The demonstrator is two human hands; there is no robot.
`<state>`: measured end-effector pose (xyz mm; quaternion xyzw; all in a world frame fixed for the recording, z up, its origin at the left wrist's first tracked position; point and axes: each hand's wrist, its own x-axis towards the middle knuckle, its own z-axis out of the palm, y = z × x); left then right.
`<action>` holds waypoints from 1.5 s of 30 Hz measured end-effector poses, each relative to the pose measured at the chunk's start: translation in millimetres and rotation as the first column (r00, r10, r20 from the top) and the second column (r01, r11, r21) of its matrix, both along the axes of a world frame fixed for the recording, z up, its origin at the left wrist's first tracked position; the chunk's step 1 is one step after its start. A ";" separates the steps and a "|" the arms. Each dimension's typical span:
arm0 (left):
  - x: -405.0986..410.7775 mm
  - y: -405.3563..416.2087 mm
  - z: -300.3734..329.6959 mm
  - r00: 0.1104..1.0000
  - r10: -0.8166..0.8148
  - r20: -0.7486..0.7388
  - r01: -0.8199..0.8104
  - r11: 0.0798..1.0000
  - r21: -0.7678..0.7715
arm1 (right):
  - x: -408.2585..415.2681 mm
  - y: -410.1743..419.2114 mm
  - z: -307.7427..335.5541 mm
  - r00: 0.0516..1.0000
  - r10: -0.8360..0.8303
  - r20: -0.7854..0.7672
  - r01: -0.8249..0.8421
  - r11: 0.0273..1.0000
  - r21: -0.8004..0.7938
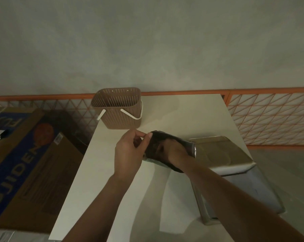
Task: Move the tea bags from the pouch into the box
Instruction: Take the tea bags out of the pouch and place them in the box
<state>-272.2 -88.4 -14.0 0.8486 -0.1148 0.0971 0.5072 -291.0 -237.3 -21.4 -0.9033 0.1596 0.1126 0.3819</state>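
Just before the basket (119, 107), my left hand (128, 152) pinches the pouch (167, 147) mouth open; my right hand (172, 151) reaches inside, its grasp hidden. Next: lift bags toward the box (223, 154).

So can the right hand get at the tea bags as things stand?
Probably yes: the right hand is already inside the pouch, whose mouth the left hand pinches open. No tea bags are visible, though.

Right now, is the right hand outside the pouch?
No: the right hand reaches inside the dark pouch, whose mouth the left hand pinches open.
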 end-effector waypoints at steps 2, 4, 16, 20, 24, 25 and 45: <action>0.1 -4.2 1.2 1.000 0.011 0.014 -0.011 1.000 0.008 | 4.0 -5.0 -3.3 0.988 0.118 0.100 -0.106 0.988 -0.114; -0.9 -9.5 2.9 0.999 0.030 0.018 -0.031 0.999 0.025 | 0.3 -11.1 -5.2 0.981 0.132 0.141 -0.120 0.989 -0.092; -24.5 -59.6 -1.3 0.979 0.193 0.068 -0.196 0.980 0.032 | -60.8 -106.6 56.0 0.973 -0.172 0.155 0.058 0.828 0.557; -31.5 -73.8 -6.7 0.969 0.237 0.071 -0.240 0.970 0.030 | -76.3 -139.3 54.0 0.951 -0.278 0.132 0.114 0.716 0.689; -37.7 -82.1 -11.4 0.958 0.274 0.090 -0.276 0.961 0.013 | -93.4 -157.4 27.5 0.955 -0.288 0.065 0.156 0.679 0.717; -39.4 -82.6 -12.9 0.956 0.277 0.094 -0.280 0.960 0.012 | -97.9 -159.4 16.8 0.963 -0.265 0.055 0.156 0.708 0.688; -75.6 -71.1 -63.8 0.950 0.157 0.269 -0.122 0.982 -0.143 | -129.2 -138.0 -118.6 0.975 -0.147 0.168 0.146 0.989 0.017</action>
